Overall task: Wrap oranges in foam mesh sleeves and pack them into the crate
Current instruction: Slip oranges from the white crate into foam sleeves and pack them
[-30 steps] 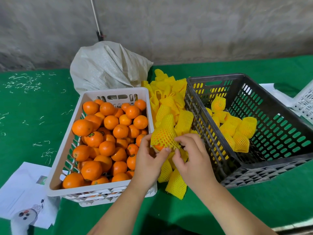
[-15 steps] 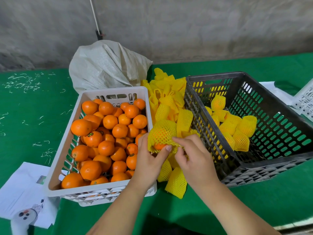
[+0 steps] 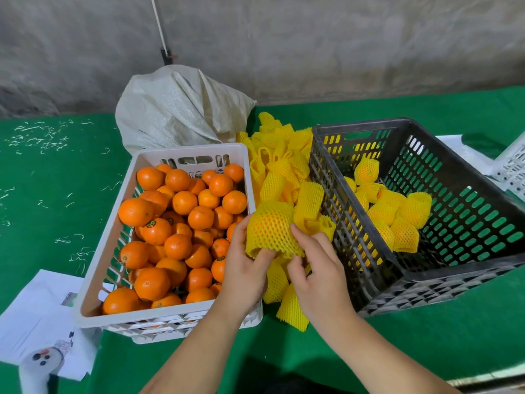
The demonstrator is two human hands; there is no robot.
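Since a second ago the foam sleeve has been drawn fully over the orange; no bare fruit shows. Left hand and right hand pinch its lower rim, between the white crate and black crate. Judged ready for packing.

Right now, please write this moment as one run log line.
step: sleeving orange | left hand: holds it | right hand: pulls sleeve | black crate: partly filled

green table | white crate | black crate | sack | papers
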